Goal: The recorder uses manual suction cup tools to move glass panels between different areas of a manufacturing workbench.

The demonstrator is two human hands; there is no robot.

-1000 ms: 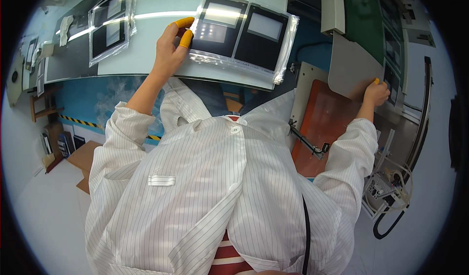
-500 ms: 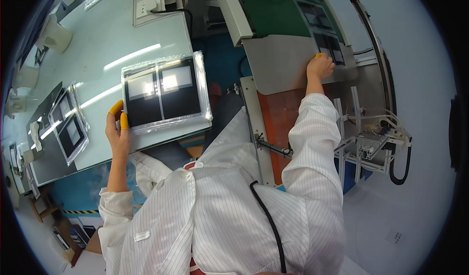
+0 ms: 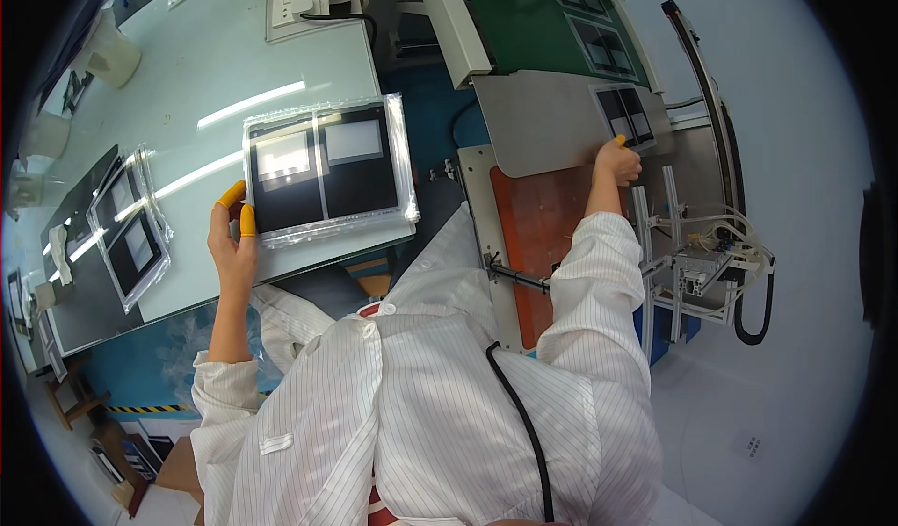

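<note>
A stack of flat black panels in clear film (image 3: 355, 182), each with two pale windows, lies near the glass-topped table's front edge. My left hand (image 3: 232, 245) is at its left edge, yellow finger cots on two spread fingertips; the thumb touches the film's side and the hand grips nothing. My right hand (image 3: 617, 165) is curled at the near edge of a similar film-wrapped panel (image 3: 624, 115) on the grey metal plate (image 3: 533, 119). One yellow-capped fingertip of it presses on that edge; its other fingers are folded and partly hidden.
More panels (image 3: 601, 47) lie on the green conveyor belt (image 3: 510, 21). Film-wrapped panels (image 3: 133, 236) rest on a dark sheet at the table's left. A metal frame with tubes (image 3: 706, 264) stands right of my right arm. A power socket board (image 3: 297, 4) is at the table's far edge.
My right hand has come nearer to me, and the panel at its fingertip has slid further onto the metal plate. Panels on the belt have also moved nearer. My left hand stays beside the stack.
</note>
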